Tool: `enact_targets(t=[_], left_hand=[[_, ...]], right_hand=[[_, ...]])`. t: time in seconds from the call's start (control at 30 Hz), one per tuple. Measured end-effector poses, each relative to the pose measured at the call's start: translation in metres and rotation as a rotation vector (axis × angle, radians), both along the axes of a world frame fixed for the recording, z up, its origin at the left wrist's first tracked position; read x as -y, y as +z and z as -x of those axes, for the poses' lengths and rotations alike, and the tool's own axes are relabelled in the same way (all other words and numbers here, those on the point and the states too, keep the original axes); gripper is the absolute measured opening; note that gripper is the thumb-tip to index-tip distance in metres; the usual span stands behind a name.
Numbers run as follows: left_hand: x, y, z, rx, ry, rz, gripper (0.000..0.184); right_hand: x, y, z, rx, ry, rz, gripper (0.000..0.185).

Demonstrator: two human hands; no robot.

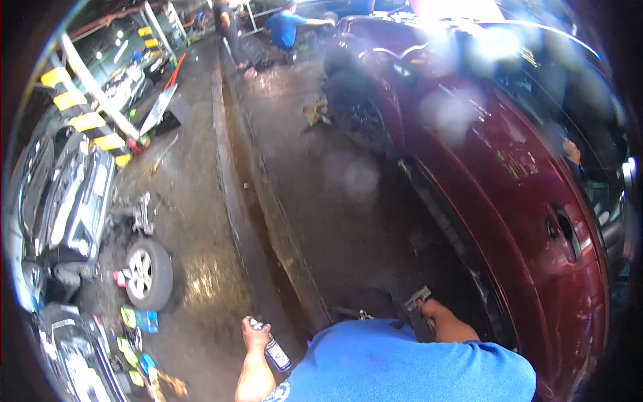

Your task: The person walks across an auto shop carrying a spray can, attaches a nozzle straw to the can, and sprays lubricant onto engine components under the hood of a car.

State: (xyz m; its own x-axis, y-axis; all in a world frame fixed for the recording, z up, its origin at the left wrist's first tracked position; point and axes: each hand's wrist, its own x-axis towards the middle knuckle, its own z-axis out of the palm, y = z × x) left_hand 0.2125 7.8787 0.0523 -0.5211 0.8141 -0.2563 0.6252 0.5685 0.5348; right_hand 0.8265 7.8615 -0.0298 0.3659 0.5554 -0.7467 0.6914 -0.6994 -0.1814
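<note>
The left hand (254,333) is curled around the top of a spray can (278,356), perhaps so one finger reaches the nozzle. The right hand (434,310) grips a metal piece (418,297), near the red car (495,201); a wheel (158,276) is well apart, leftward.

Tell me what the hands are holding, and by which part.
The left hand holds a spray can near its nozzle end. The right hand holds a greyish object; the exact place of that hold cannot be told.
</note>
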Motion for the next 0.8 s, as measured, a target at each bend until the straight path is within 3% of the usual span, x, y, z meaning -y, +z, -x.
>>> enact_targets(t=[0.03, 0.1, 0.13, 0.17, 0.23, 0.33, 0.4, 0.43, 0.5, 0.53, 0.6, 0.7, 0.8], left_hand=[[-0.059, 0.010, 0.011, -0.006, -0.022, -0.024, 0.076], [-0.163, 0.008, 0.028, 0.032, -0.098, -0.149, 0.075], [-0.208, 0.069, 0.002, -0.031, -0.127, -0.135, 0.074], [-0.251, 0.072, 0.007, -0.031, -0.137, -0.146, 0.074], [-0.332, 0.060, 0.011, -0.084, -0.188, -0.135, 0.075], [-0.422, -0.010, 0.050, 0.093, -0.094, -0.037, 0.078], [-0.462, 0.027, 0.045, -0.143, -0.119, 0.102, 0.077], [-0.477, -0.003, 0.056, 0.020, -0.063, 0.082, 0.074], [-0.512, 0.027, 0.053, 0.106, 0.023, 0.163, 0.072], [-0.527, -0.007, 0.080, 0.113, 0.013, 0.116, 0.071], [-0.570, 0.006, 0.097, 0.143, 0.011, 0.127, 0.073], [-0.646, -0.036, 0.131, 0.159, 0.007, 0.124, 0.075], [-0.749, -0.040, 0.147, 0.046, -0.039, 0.137, 0.075]], right_hand=[[-0.022, 0.003, 0.010, 0.003, -0.020, -0.072, 0.058], [-0.071, 0.000, 0.018, -0.020, -0.098, 0.119, 0.056], [-0.095, -0.004, 0.024, -0.048, -0.112, 0.170, 0.056], [-0.122, -0.007, 0.032, -0.074, -0.113, 0.196, 0.056], [-0.181, -0.020, 0.044, -0.127, -0.098, 0.238, 0.056], [-0.280, -0.038, 0.059, -0.183, -0.073, 0.295, 0.056], [-0.348, -0.041, 0.067, -0.200, 0.007, 0.323, 0.056], [-0.386, -0.039, 0.061, -0.210, 0.051, 0.315, 0.056], [-0.476, -0.021, 0.071, -0.226, 0.028, 0.217, 0.056], [-0.527, 0.002, 0.083, -0.233, -0.013, 0.151, 0.056], [-0.621, 0.030, 0.111, -0.169, -0.157, -0.126, 0.044], [-0.760, 0.023, 0.121, -0.240, -0.143, -0.281, 0.031], [-0.892, -0.013, 0.130, -0.275, -0.141, -0.093, 0.023]])
